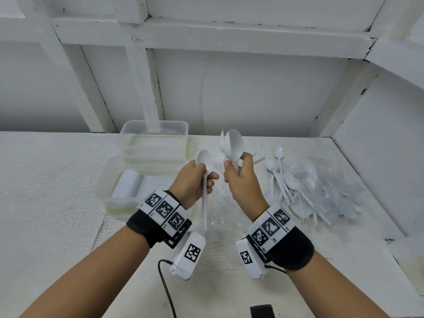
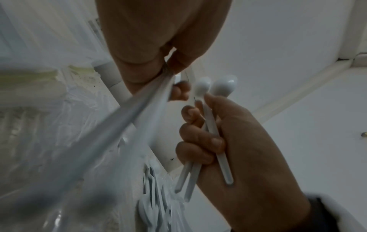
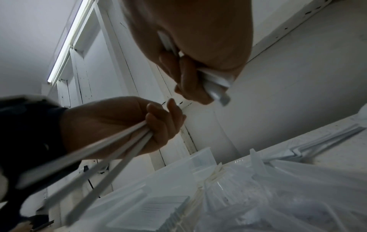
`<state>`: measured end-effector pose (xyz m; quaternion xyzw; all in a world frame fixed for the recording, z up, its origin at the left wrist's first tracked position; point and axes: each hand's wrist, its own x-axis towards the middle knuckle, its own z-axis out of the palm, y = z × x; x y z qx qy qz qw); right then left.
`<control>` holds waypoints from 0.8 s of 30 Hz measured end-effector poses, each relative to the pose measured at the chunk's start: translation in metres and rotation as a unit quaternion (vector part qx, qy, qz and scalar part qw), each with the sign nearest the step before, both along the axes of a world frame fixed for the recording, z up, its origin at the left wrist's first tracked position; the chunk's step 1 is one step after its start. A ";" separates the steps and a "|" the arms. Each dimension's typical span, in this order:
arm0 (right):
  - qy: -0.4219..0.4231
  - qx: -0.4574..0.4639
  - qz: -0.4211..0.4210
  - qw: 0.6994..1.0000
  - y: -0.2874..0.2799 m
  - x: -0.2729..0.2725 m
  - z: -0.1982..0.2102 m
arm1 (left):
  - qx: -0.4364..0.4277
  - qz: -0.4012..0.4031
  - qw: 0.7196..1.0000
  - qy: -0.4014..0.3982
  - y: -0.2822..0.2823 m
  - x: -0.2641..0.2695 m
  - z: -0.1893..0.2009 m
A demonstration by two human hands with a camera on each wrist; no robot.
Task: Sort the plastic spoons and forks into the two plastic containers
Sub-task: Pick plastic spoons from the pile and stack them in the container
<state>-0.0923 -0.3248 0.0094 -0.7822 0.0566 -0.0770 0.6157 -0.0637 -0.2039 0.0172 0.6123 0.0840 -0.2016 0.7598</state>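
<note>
**Both hands full above the table**

Left hand (image 1: 193, 180) first: we have its fingers curled round a small bunch of white spoons (image 1: 205, 160), bowls up and handles hanging down toward the wrist. How many we cannot say from the head view, where only one bowl is clear (the right wrist view shows at least three handles fanning out of the fist). Our right hand (image 1: 241, 177), just beside it and not touching, grips a mixed bundle (image 1: 230, 143) with a spoon bowl and fork tines sticking up together; the left wrist view shows three handles poking out below the curled fingers.

Under the hands lies a crumpled clear plastic bag (image 1: 220, 216), hard to separate from the white table (image 1: 57, 226). To our right a loose pile of spoons and forks (image 1: 289, 187) rests on and partly under more clear wrapping, so we cannot tell which pieces at its far side are which.

To our left sits the near container (image 1: 107, 180), holding a neat row of white cutlery; its kind is too fine to read. Behind it, touching or nearly so, stands the far container (image 1: 153, 131), its contents unclear through the hazy walls, with the white wall beyond.
</note>
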 end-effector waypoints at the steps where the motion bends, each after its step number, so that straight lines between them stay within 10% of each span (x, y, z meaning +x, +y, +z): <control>1: 0.014 0.010 0.009 1.000 0.000 -0.002 -0.002 | -0.005 0.008 1.000 0.006 0.000 0.001 -0.001; 24: 0.069 -0.074 0.050 0.994 -0.005 -0.020 -0.006 | -0.041 0.099 0.994 -0.010 -0.005 0.010 -0.012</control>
